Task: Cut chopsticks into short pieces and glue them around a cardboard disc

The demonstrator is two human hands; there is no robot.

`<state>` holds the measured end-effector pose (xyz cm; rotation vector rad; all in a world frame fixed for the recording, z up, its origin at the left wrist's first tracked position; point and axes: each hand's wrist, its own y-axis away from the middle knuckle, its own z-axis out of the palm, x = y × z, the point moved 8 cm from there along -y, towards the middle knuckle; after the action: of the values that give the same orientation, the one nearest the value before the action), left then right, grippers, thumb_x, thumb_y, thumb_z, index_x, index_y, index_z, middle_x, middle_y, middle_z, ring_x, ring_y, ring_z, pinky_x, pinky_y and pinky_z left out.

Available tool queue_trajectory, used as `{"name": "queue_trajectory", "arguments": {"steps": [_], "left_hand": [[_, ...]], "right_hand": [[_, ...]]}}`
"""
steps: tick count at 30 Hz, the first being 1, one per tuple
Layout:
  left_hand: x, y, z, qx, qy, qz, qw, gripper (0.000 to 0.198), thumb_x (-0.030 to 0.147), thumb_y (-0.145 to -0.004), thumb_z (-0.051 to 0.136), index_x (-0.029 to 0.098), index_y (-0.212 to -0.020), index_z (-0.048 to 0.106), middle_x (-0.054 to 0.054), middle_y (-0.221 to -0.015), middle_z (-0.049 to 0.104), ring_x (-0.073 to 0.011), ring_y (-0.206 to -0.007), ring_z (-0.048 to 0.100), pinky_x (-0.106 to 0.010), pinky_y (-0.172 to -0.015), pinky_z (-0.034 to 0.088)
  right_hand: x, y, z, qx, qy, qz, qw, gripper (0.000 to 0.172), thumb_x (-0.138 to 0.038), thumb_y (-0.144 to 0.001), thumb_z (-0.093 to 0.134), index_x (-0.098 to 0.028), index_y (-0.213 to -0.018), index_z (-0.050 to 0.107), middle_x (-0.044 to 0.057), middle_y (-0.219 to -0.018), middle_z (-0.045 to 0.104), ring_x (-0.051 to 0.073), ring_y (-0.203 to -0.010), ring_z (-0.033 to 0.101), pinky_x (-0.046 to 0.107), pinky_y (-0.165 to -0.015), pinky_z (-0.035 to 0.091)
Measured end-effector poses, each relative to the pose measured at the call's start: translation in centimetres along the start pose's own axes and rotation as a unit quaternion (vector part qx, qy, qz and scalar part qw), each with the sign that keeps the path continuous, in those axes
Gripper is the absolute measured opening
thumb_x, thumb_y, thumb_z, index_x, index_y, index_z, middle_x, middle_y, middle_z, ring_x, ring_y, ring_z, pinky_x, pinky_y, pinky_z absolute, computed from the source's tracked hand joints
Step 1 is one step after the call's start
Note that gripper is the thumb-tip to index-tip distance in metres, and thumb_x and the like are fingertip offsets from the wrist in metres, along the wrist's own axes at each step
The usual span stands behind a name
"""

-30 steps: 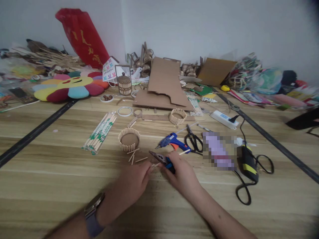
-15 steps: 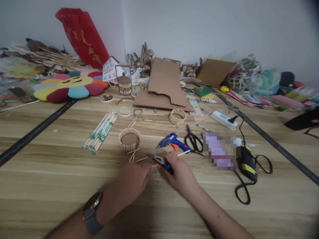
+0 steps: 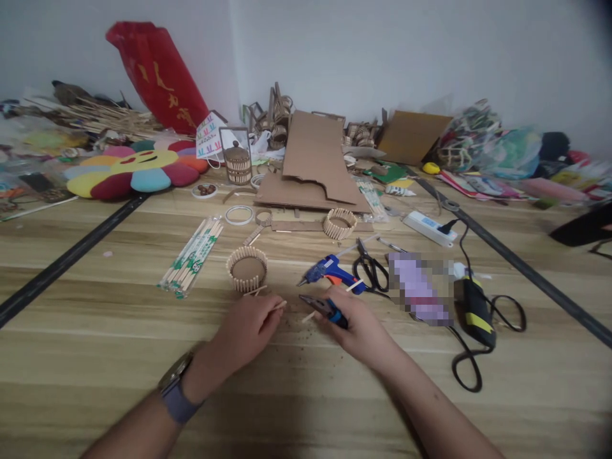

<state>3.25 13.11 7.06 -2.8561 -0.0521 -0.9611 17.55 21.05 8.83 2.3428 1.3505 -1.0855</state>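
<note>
My left hand point(image 3: 251, 328), wearing a watch, is closed in a pinch on a short wooden stick piece point(image 3: 280, 306). My right hand point(image 3: 358, 322) is wrapped round blue-handled pliers point(image 3: 329, 310), whose jaws point left. A longer thin wooden stick point(image 3: 354, 285) also runs through the right hand, its other end showing below the pliers. Beyond the left hand stands a small round basket point(image 3: 247, 271) with a cardboard base and a wall of short sticks. Loose stick pieces point(image 3: 255, 291) lie between the basket and that hand, partly covered by it.
A blue glue gun point(image 3: 329, 271) and black scissors point(image 3: 370, 268) lie beyond my right hand. Bagged sticks point(image 3: 192, 256) are at left. A second stick ring point(image 3: 340, 224) sits before cardboard sheets point(image 3: 315, 153). At right are a power strip point(image 3: 430, 229) and a black corded tool point(image 3: 473, 312).
My left hand has drawn back left from the pliers, with a short stick piece in its fingers. My right hand has shifted slightly right with the pliers and the longer stick.
</note>
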Motion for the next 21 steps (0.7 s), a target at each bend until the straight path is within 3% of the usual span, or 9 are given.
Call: {"name": "queue_trajectory", "arguments": {"steps": [4, 7, 12, 14, 17, 21], "left_hand": [[-0.4, -0.5, -0.8, 0.063, 0.004, 0.021, 0.998, 0.029, 0.030, -0.097, 0.042, 0.020, -0.090, 0.069, -0.009, -0.091, 0.074, -0.0248, -0.089, 0.065, -0.036, -0.083, 0.046], [-0.5, -0.6, -1.7, 0.105, 0.043, 0.032, 0.993, 0.030, 0.035, -0.097, 0.047, 0.021, -0.097, 0.073, -0.010, -0.109, 0.076, -0.0273, -0.108, 0.064, -0.042, -0.101, 0.043], [-1.0, -0.4, -2.7, 0.135, 0.122, -0.033, 0.983, 0.037, 0.039, -0.099, 0.044, 0.019, -0.113, 0.071, -0.011, -0.122, 0.072, -0.0267, -0.117, 0.062, -0.039, -0.104, 0.043], [-0.9, -0.3, -2.3, 0.108, 0.162, -0.065, 0.979, 0.040, 0.041, -0.100, 0.039, 0.018, -0.116, 0.069, -0.011, -0.114, 0.075, -0.0260, -0.111, 0.066, -0.036, -0.098, 0.046], [0.2, -0.2, -0.3, -0.008, 0.205, -0.067, 0.976, 0.037, 0.042, -0.099, 0.043, 0.020, -0.110, 0.070, -0.007, -0.101, 0.077, -0.0253, -0.097, 0.069, -0.033, -0.087, 0.049], [2.2, 0.3, 1.8, -0.136, 0.235, -0.044, 0.961, 0.020, 0.027, -0.089, 0.054, 0.020, -0.090, 0.072, -0.004, -0.094, 0.076, -0.0235, -0.089, 0.067, -0.030, -0.079, 0.048]], "right_hand": [[-0.5, 0.1, 0.8, -0.023, 0.015, -0.018, 0.999, 0.006, -0.015, -0.085, 0.056, -0.021, -0.085, 0.057, 0.004, -0.083, 0.060, 0.020, -0.079, 0.057, 0.029, -0.069, 0.042], [-0.9, 0.1, 1.3, -0.037, 0.036, -0.022, 0.998, 0.014, -0.009, -0.081, 0.056, -0.021, -0.089, 0.058, 0.005, -0.085, 0.061, 0.021, -0.081, 0.057, 0.029, -0.069, 0.043], [-1.0, 0.1, 1.3, -0.033, 0.053, -0.028, 0.998, 0.019, -0.006, -0.077, 0.056, -0.019, -0.089, 0.058, 0.007, -0.088, 0.063, 0.023, -0.083, 0.058, 0.031, -0.071, 0.044], [-1.3, 0.2, 1.2, -0.025, 0.057, -0.049, 0.997, 0.023, -0.004, -0.074, 0.055, -0.020, -0.090, 0.058, 0.007, -0.088, 0.063, 0.023, -0.083, 0.058, 0.031, -0.071, 0.044], [-1.8, 0.5, 1.0, -0.014, 0.055, -0.078, 0.995, 0.037, 0.000, -0.066, 0.054, -0.020, -0.097, 0.059, 0.007, -0.093, 0.065, 0.023, -0.087, 0.059, 0.031, -0.075, 0.044], [-2.0, 0.8, 1.5, -0.037, 0.056, -0.078, 0.995, 0.049, 0.001, -0.061, 0.053, -0.020, -0.105, 0.058, 0.007, -0.099, 0.067, 0.024, -0.090, 0.061, 0.033, -0.077, 0.047]]}}
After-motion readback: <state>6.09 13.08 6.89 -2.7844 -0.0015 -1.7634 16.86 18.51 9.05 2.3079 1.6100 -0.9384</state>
